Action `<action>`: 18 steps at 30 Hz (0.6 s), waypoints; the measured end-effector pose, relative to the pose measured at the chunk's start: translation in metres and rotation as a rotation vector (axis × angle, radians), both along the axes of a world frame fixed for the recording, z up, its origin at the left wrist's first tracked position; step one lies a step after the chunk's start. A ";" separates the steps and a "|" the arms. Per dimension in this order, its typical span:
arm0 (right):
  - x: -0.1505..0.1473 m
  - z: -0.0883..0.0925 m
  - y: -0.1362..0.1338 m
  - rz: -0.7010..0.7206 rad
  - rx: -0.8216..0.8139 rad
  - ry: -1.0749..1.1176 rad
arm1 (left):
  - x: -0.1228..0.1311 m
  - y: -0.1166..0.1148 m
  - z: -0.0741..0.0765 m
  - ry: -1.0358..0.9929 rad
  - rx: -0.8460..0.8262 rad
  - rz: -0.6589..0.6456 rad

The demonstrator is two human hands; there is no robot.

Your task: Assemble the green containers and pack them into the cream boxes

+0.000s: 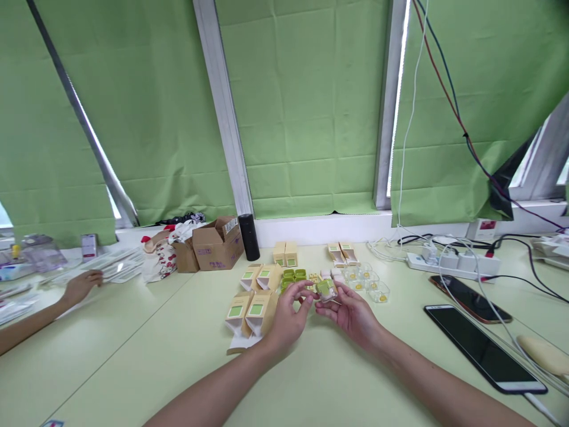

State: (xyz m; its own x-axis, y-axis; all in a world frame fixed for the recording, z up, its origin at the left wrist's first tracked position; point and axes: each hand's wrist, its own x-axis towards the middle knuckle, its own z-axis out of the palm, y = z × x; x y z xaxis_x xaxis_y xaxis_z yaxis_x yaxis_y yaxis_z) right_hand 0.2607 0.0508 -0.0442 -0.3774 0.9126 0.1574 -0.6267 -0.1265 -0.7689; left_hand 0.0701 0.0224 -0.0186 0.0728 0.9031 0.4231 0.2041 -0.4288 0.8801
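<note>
In front of me, my right hand holds a small clear plastic box with green in its top, thumb on one side and fingers beneath. My left hand meets the box's left edge with curled fingertips and thumb. Just behind the hands are several green cups, small pale yellow pieces and pale pink pieces. To their right sit several clear plastic cases with yellow spots inside. Cardboard boxes with green square windows stand by my left hand.
More small boxes and open cartons stand farther back. A brown carton and black cylinder are back left. Phones, cables and a power strip lie right. Another person's hand reaches in at left.
</note>
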 end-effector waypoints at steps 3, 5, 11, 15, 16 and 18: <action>0.000 0.005 -0.003 -0.052 -0.004 0.002 | -0.001 0.002 -0.001 -0.014 -0.011 0.002; -0.001 0.007 -0.005 -0.083 0.008 -0.017 | -0.001 0.003 -0.001 -0.021 -0.022 0.002; -0.002 0.008 -0.009 -0.186 0.092 -0.106 | -0.002 0.005 -0.001 0.011 -0.048 0.000; -0.002 0.008 -0.009 -0.250 0.166 -0.184 | -0.004 0.006 -0.002 0.076 -0.014 0.038; -0.003 0.008 -0.009 -0.261 0.184 -0.201 | -0.005 0.006 -0.003 0.085 -0.012 0.042; -0.003 0.007 -0.009 -0.284 0.217 -0.229 | -0.005 0.006 -0.003 0.090 -0.018 0.041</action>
State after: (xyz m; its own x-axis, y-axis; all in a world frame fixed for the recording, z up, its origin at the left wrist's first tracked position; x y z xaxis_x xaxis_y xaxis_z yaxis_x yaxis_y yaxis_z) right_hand 0.2576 0.0421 -0.0371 -0.1636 0.9403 0.2984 -0.4229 0.2064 -0.8824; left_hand 0.0649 0.0280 -0.0216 0.0725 0.9137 0.3999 0.2999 -0.4023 0.8650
